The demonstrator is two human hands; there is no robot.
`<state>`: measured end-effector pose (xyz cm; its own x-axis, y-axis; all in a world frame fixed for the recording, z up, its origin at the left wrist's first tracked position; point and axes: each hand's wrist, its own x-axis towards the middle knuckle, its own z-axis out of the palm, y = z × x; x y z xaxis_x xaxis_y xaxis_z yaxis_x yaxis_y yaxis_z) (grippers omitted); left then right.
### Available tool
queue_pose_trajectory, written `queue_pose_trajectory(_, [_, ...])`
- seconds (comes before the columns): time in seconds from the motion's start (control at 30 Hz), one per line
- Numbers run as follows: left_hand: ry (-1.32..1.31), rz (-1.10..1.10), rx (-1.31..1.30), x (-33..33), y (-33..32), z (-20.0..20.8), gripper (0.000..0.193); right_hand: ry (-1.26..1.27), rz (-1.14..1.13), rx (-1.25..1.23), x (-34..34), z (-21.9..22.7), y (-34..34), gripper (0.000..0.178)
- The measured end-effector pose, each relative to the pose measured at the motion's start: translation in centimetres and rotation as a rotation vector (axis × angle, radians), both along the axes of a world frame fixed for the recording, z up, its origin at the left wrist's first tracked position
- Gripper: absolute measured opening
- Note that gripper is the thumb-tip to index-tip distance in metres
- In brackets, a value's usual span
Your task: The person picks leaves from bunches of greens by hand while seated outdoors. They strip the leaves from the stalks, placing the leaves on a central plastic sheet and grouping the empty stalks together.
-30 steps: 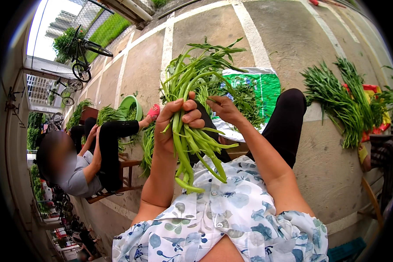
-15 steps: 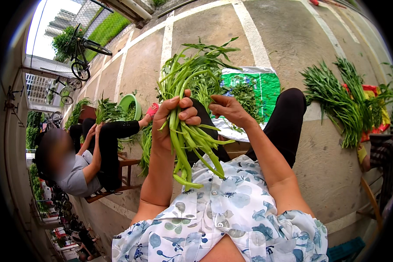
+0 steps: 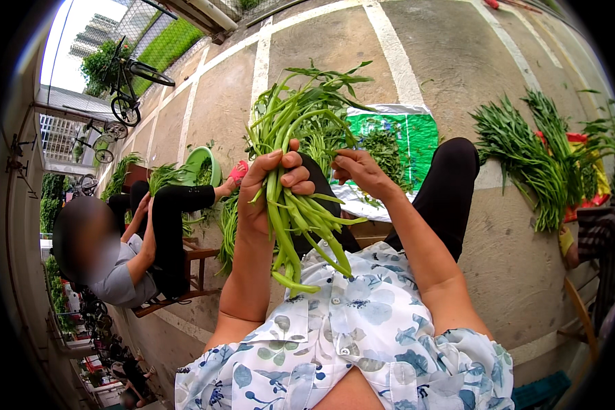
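Observation:
A bunch of water spinach (image 3: 285,195), with thick pale-green stems hanging down and narrow leaves fanning out above, is gripped in my left hand (image 3: 270,184). Its fingers wrap round the middle of the stems. My right hand (image 3: 363,174) is closed in a pinch just right of the bunch, level with its lower leaves; whatever lies between the fingertips is too small to make out. Beyond my knees a green and white plastic sheet (image 3: 424,147) lies on the ground, with a pile of plucked leaves (image 3: 383,149) on it. More greens show behind the held bunch.
At left a seated person (image 3: 130,263) handles greens (image 3: 162,179) beside a green basin (image 3: 215,167). A large heap of greens (image 3: 526,157) lies at right, by another person's foot (image 3: 568,246). Bicycles (image 3: 126,85) stand at the far left.
My right hand has shifted slightly and its fingers have drawn closer together. My left hand keeps its grip on the water spinach. The seated person's greens have moved lower.

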<state>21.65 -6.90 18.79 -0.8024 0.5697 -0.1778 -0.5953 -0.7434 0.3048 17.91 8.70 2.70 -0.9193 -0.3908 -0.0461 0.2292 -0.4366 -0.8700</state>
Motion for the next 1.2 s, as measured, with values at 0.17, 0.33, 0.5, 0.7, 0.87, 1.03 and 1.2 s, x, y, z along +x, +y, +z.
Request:
queue_pose_trajectory(0.17, [-0.015, -0.021, 0.005, -0.1, 0.0, -0.1, 0.025, 0.169, -0.170, 0.429, -1.4, -2.1, -0.4, 0.026])
queue_pose_trajectory(0.33, [0.008, -0.028, 0.004, 0.0, 0.1, 0.1, 0.025, 0.179, -0.373, 0.533, -1.8, -3.7, -0.9, 0.026])
queue_pose_trajectory(0.5, [0.004, -0.024, 0.005, -0.1, 0.1, 0.2, 0.026, 0.225, -0.257, 0.458, -0.3, -3.5, -1.2, 0.045])
queue_pose_trajectory(0.7, [0.005, -0.033, 0.012, 0.2, 0.4, 0.5, 0.026, 0.213, -0.173, 0.404, -0.9, -1.0, -1.1, 0.058])
queue_pose_trajectory(0.87, [0.003, -0.045, 0.018, 0.3, 0.6, 0.4, 0.026, 0.248, -0.201, 0.359, -1.3, -0.6, -2.2, 0.045])
queue_pose_trajectory(1.03, [0.005, -0.042, 0.024, 0.1, 0.6, 0.3, 0.026, 0.175, -0.078, 0.247, -1.1, -0.1, -1.8, 0.027])
queue_pose_trajectory(1.2, [-0.022, -0.038, 0.033, -0.1, 0.3, -0.4, 0.026, -0.077, -0.121, 0.090, -1.1, -0.8, -1.2, 0.020])
